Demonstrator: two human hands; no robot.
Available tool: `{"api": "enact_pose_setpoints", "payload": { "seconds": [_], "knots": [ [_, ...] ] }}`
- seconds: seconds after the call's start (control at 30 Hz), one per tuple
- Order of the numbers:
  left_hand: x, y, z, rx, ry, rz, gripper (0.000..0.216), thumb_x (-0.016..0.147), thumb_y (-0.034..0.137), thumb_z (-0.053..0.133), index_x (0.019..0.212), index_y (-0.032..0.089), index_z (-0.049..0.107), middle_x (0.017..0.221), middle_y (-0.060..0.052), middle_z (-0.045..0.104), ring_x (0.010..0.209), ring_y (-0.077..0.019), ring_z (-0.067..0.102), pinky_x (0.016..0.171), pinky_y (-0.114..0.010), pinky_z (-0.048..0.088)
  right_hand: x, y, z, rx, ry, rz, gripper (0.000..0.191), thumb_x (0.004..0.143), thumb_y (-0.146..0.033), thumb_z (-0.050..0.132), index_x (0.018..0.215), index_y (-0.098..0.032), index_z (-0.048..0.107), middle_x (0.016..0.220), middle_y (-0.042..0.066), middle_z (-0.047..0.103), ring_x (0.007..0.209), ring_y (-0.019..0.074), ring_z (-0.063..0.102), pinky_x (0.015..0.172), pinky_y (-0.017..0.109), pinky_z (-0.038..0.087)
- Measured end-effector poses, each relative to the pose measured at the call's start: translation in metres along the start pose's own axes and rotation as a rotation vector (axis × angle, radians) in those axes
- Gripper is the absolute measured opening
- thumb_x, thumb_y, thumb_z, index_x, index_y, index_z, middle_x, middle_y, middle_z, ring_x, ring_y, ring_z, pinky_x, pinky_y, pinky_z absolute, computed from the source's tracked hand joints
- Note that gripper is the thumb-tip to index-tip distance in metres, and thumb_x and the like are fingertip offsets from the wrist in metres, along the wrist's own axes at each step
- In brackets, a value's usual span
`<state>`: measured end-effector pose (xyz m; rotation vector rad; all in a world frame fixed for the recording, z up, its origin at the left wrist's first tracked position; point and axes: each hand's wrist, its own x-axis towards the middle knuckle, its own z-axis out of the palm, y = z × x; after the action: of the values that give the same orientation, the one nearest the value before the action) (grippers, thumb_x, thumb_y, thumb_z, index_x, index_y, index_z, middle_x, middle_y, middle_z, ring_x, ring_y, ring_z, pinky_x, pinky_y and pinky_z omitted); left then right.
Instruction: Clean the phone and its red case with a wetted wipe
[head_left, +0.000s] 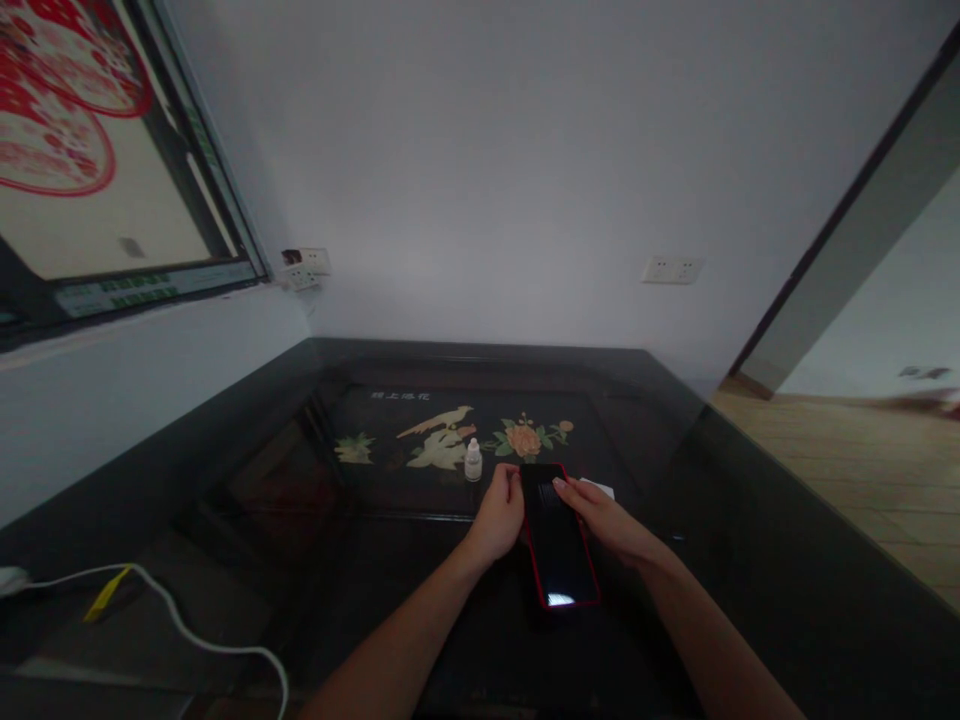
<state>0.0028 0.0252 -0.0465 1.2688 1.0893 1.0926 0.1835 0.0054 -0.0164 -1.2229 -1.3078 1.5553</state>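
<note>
A smartphone [559, 545] with a dark screen and a red edge is held between my two hands above the black table. My left hand [501, 508] grips its upper left edge with the fingers curled. On the opposite side, my right hand [604, 515] holds the upper right edge, its thumb lying over the screen. Just left of the phone's top stands a small clear dropper bottle [472, 462], upright and touched by neither hand. A white piece [598, 488], perhaps paper, shows partly behind my right hand.
The glossy black table [705, 580] bears bird and flower pictures. A white cable [180, 622] with a yellow tag [107, 594] curves across the lower left. Wall sockets [673, 270] sit behind the table. A window [127, 180] is at upper left, wooden flooring [855, 470] at right.
</note>
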Motion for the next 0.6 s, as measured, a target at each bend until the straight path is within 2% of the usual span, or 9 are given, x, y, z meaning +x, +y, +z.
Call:
{"api": "enact_pose_setpoints", "payload": {
  "seconds": [0.13, 0.27, 0.4, 0.5, 0.6],
  "knots": [
    [-0.002, 0.009, 0.001, -0.153, -0.128, -0.107, 0.048, 0.092, 0.062, 0.052, 0.118, 0.022, 0.052, 0.071, 0.002, 0.061, 0.054, -0.0162, 0.058, 0.057, -0.029, 0.05, 0.005, 0.005, 0.007, 0.126, 0.016, -0.001, 0.043, 0.088, -0.06, 0.067, 0.094, -0.018, 0.07, 0.074, 0.002, 0.071, 0.064, 0.0168, 0.065, 0.062, 0.028, 0.052],
    [-0.006, 0.009, 0.002, -0.197, -0.104, -0.023, 0.052, 0.092, 0.061, 0.051, 0.122, 0.019, 0.06, 0.077, 0.0, 0.064, 0.069, -0.0175, 0.062, 0.071, -0.03, 0.052, 0.011, 0.014, 0.017, 0.16, 0.053, -0.063, 0.042, 0.086, -0.062, 0.068, 0.092, -0.021, 0.06, 0.073, -0.002, 0.068, 0.063, 0.0156, 0.065, 0.058, 0.026, 0.053],
    [-0.009, 0.005, 0.0, -0.066, -0.056, 0.065, 0.046, 0.098, 0.052, 0.043, 0.125, 0.019, 0.059, 0.094, -0.004, 0.068, 0.087, -0.0184, 0.063, 0.081, -0.029, 0.051, 0.01, 0.018, 0.023, 0.101, 0.042, -0.063, 0.045, 0.086, -0.066, 0.066, 0.099, -0.026, 0.049, 0.08, -0.004, 0.068, 0.055, 0.0148, 0.064, 0.048, 0.026, 0.054],
    [-0.012, 0.012, -0.003, 0.074, -0.072, 0.145, 0.041, 0.103, 0.046, 0.032, 0.115, 0.019, 0.059, 0.085, -0.002, 0.065, 0.079, -0.0174, 0.061, 0.077, -0.029, 0.049, 0.005, 0.012, 0.027, 0.093, -0.04, -0.045, 0.048, 0.086, -0.07, 0.062, 0.099, -0.027, 0.047, 0.084, -0.004, 0.068, 0.056, 0.0151, 0.066, 0.05, 0.03, 0.058],
    [-0.016, 0.025, -0.006, 0.175, -0.045, 0.213, 0.035, 0.103, 0.042, 0.031, 0.105, 0.02, 0.058, 0.081, 0.0, 0.062, 0.075, -0.0164, 0.059, 0.074, -0.028, 0.047, -0.003, 0.0, 0.031, 0.025, -0.084, -0.045, 0.048, 0.087, -0.07, 0.06, 0.097, -0.025, 0.049, 0.082, -0.003, 0.067, 0.059, 0.0151, 0.067, 0.049, 0.026, 0.057]
  ]
}}
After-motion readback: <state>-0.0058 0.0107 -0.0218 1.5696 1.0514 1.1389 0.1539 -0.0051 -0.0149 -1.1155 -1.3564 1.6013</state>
